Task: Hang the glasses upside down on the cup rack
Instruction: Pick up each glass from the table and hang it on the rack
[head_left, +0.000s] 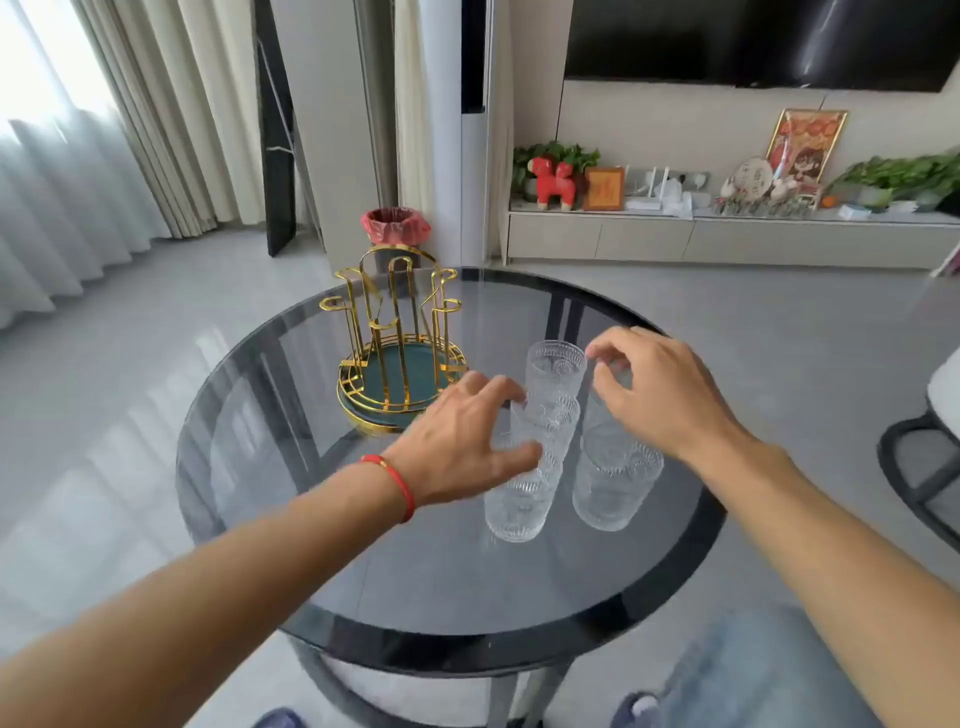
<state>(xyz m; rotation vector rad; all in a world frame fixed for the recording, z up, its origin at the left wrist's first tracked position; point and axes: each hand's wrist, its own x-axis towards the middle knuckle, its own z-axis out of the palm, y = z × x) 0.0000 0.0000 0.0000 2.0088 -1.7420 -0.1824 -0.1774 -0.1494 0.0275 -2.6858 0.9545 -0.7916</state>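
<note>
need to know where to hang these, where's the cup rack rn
In the head view the gold cup rack stands on the round glass table, far left, just beyond the left hand and left of the glasses.

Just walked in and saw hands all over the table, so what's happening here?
A person is reaching for a cluster of clear textured glasses on a round dark glass table. The left hand and right hand are both open over them, neither clearly gripping yet. The gold cup rack stands empty beside them.
</note>
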